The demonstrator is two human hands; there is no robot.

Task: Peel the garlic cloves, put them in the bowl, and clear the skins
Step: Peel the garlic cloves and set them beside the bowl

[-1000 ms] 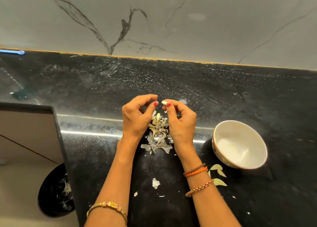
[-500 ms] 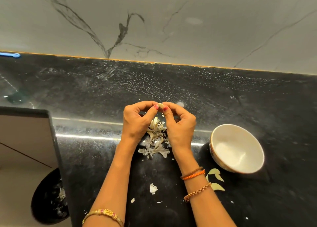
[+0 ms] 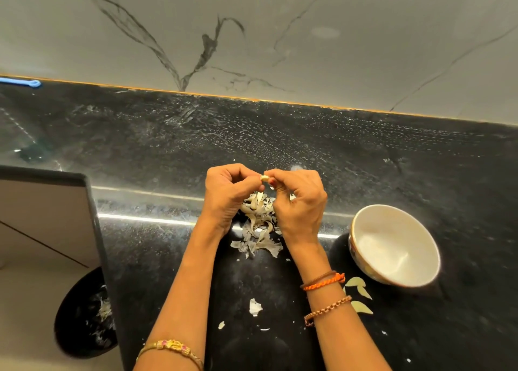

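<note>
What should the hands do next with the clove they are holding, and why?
Probably finish stripping the skin, then drop it in the bowl. Both the left hand and right hand pinch the garlic clove above the skin pile; the bowl looks empty.

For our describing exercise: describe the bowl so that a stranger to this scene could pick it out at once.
Start at the black countertop under the veined wall. To the right of the right hand stands a white bowl, tilted. It is the only dish there, unlike the papery garlic skins heaped beneath the hands.
</note>
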